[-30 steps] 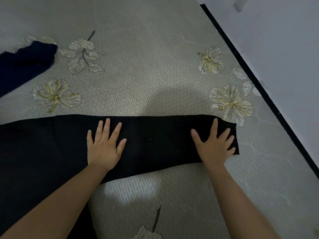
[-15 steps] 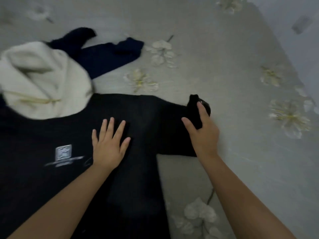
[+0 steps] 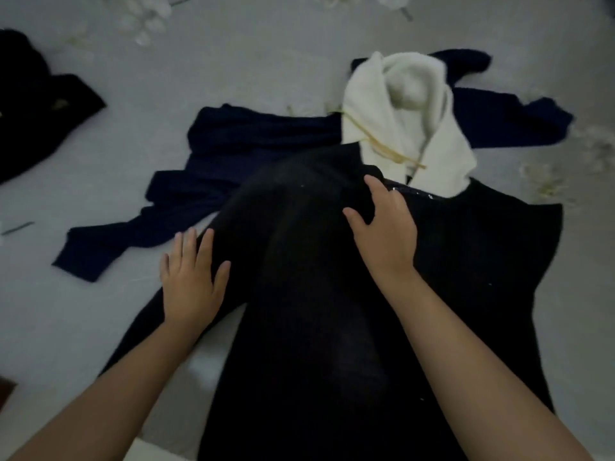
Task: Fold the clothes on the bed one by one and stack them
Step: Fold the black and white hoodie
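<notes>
A black hooded top (image 3: 466, 261) with a cream fleece-lined hood (image 3: 409, 118) lies spread on the bed in front of me. Its right sleeve is folded across the body toward the left. My right hand (image 3: 382, 227) lies on that folded sleeve near the collar, fingers spread, fingertips sunk into the cloth. My left hand (image 3: 191, 277) rests flat on the left edge of the top, fingers straight. A dark navy garment (image 3: 233, 168) lies crumpled behind the top, partly under it.
Another black garment (image 3: 36, 111) lies at the far left. The grey bedcover (image 3: 233, 61) with pale flower prints spreads all around. A dark brown corner (image 3: 5, 390) shows at the lower left edge.
My right hand has carried the sleeve across the body of the top to the left. The view has swung left, so the hood now lies on the right.
</notes>
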